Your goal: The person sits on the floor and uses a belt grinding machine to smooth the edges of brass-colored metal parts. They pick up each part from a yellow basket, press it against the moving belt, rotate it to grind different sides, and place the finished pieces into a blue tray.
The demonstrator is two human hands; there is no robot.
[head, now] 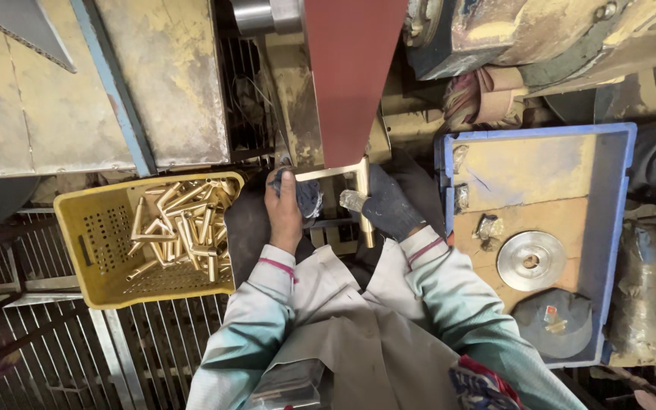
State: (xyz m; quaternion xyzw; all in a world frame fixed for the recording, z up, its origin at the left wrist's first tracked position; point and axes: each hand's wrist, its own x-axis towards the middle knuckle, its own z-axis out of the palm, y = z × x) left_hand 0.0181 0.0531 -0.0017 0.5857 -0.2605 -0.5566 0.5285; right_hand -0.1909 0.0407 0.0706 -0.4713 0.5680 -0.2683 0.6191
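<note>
- Pale sleeves with pink-trimmed cuffs fill the bottom of the view, nearest the camera, and reach forward to the work.
- Between the hands sits a brass fitting [361,199], an L-shaped piece with one arm lying flat and one hanging down; its corner is pressed to the lower end of the red sanding belt [352,76].
- Left hand [285,209]: bare, fingers closed around a dark cloth pad [307,196] that wraps the end of the flat arm of the fitting.
- Right hand [387,205]: in a dark glove, fingers closed on the hanging arm of the fitting, thumb side toward the belt.
- Step in hand, as I judge it: grinding or polishing the corner of the fitting on the belt, with both hands steadying it.
- What the next move seems to call for: a firm two-handed hold while the piece is turned to bring a fresh face to the belt, with fingers kept back from the moving strip.
- To the left, a yellow crate [89,243] with holes in its walls holds a heap of similar brass fittings [184,228], just beside the left forearm.
- To the right, a blue tray [616,228] holds a grooved metal disc [531,261], a dark round disc [552,323] and a few small scraps.
- Beyond the belt stand worn, dust-coated machine panels [168,83]; a metal grating [146,349] lies under the crate.
</note>
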